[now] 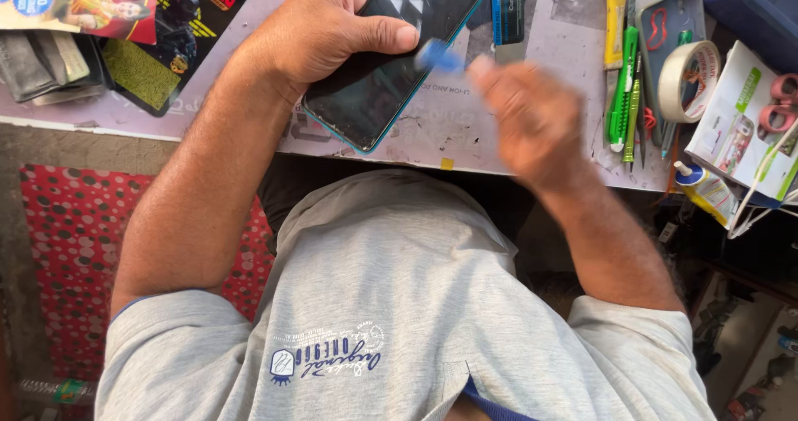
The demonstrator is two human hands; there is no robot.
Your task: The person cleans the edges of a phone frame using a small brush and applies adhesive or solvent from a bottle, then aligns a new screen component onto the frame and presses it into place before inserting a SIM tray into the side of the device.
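Smartphone (391, 64) with a dark screen and teal edge lies tilted at upper centre of the frame, on the table (465, 130). Left hand (320, 30) rests over its upper left portion; the thumb presses across the glass and the remaining fingers wrap the far edge, clamping the device. Right hand (532, 118), motion-blurred, sits just right of the phone; its fingers are pressed together, pinching a small blue tool (436, 55) whose tip meets the phone's right edge near the thumb.

Surrounding items:
- Yellow utility knife (615, 18) and green-handled tools (622, 97), upper right, well apart from the phone.
- Tape roll (692, 78), right of the green tools.
- Pink-handled scissors (780, 105) on a white box, far right edge.
- Glue bottle (705, 190) at the table's right front edge.
- Dark card with blue stripe (508, 14), just right of the phone's top.
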